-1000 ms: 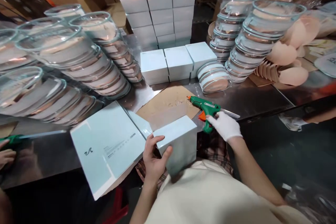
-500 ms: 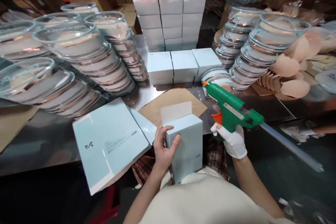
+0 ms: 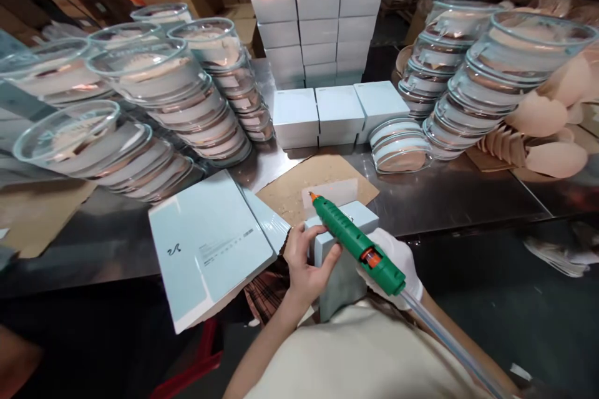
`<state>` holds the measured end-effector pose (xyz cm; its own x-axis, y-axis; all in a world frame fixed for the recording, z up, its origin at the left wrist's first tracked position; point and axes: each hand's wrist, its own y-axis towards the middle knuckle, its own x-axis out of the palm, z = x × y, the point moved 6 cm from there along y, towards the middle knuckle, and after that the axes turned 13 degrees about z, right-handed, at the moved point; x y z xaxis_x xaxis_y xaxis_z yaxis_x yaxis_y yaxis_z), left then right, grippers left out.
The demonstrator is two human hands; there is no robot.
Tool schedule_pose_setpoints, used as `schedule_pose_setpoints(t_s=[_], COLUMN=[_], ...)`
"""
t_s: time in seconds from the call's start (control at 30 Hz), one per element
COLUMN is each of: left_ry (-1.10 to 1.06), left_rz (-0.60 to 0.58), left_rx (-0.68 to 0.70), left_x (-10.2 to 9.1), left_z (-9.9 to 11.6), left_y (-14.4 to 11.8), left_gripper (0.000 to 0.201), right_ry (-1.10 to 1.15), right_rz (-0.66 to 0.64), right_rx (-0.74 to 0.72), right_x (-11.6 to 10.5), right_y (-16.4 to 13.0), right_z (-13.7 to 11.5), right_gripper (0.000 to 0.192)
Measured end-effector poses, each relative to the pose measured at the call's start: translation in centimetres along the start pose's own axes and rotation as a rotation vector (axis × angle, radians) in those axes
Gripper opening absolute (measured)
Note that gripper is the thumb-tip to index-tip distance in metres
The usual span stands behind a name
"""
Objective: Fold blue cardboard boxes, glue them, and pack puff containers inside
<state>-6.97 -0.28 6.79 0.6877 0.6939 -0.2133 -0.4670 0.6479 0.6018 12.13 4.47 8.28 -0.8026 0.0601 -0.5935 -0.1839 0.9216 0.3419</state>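
Note:
A green hot glue gun (image 3: 344, 227) with an orange nozzle and a long clear glue stick out of its back is gripped by my white-gloved right hand (image 3: 397, 262). Its tip is over the raised white flap (image 3: 344, 190) of a pale blue box (image 3: 344, 287). My bare left hand (image 3: 306, 262) holds that box upright at its left side, thumb and fingers on it near the top. The gun covers part of the box and flap. Left of the box lies a stack of flat pale blue cartons (image 3: 215, 249) with printing.
Brown cardboard (image 3: 285, 190) lies on the metal table (image 3: 449, 199). Stacks of clear round containers (image 3: 196, 106) stand left, others (image 3: 472, 100) right. Several closed boxes (image 3: 294, 115) sit in a row before a tall box pile (image 3: 318, 12). Curved beige pieces (image 3: 556, 156) lie at right.
My right hand has brought the glue gun left, from the right of the box to over its top and flap. My left hand stays on the box. The view has shifted slightly.

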Motion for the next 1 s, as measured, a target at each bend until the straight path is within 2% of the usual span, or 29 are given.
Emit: schedule_pose_setpoints(t_s=[0.1,0.17,0.23,0.33,0.4,0.5,0.6,0.67,0.77,0.8,0.87,0.93,1.0], left_ry=[0.031,0.032,0.015,-0.015,-0.047,-0.104,-0.148,-0.161,-0.176,-0.193,-0.240,-0.297,-0.417], left_rz=[0.013,0.028,0.032,0.024,0.024,0.026,0.031,0.039,0.025,0.011,-0.014,-0.013,0.042], left_rx=[-0.046,-0.074,-0.101,-0.126,-0.121,-0.124,-0.138,-0.142,-0.163,-0.169,-0.181,-0.210,-0.253], left_x=[-0.3,-0.7,-1.0,-1.3,-1.6,-1.8,-2.0,-2.1,-2.0,-1.7,-1.2,-0.6,-0.3], left_z=[-0.7,-1.2,-1.8,-2.4,-2.6,-2.8,-3.0,-3.1,-3.2,-3.2,-3.0,-3.0,-3.1], left_y=[-0.4,-0.7,-1.0,-1.2,-1.1,-1.0,-1.1,-1.2,-1.4,-1.4,-1.4,-1.3,-1.1], left_gripper=[0.025,0.027,0.029,0.029,0.029,0.029,0.032,0.032,0.036,0.038,0.042,0.043,0.047], right_ry=[-0.066,-0.085,-0.048,0.093,0.199,0.357,0.381,0.311,0.267,0.307,0.474,0.638,0.744], right_rz=[0.095,0.149,0.196,0.238,0.215,0.076,-0.036,-0.013,0.095,0.081,-0.046,-0.144,-0.184], right_rx=[-0.030,0.016,0.201,0.600,0.745,0.849,0.915,0.876,0.677,0.612,0.551,0.516,0.408], right_x=[-1.5,-2.8,-3.9,-4.0,-2.8,-0.4,-0.3,-1.8,-3.3,-2.9,-0.7,1.2,1.7], right_y=[-0.1,-0.4,-0.8,-1.1,-0.3,2.2,4.1,5.1,6.1,6.3,6.2,6.0,6.1], right_z=[1.3,2.9,5.2,8.8,10.1,11.1,11.9,11.7,9.1,7.9,5.5,4.1,3.6], right_gripper=[0.020,0.024,0.029,0.038,0.044,0.053,0.049,0.042,0.040,0.047,0.062,0.063,0.065])
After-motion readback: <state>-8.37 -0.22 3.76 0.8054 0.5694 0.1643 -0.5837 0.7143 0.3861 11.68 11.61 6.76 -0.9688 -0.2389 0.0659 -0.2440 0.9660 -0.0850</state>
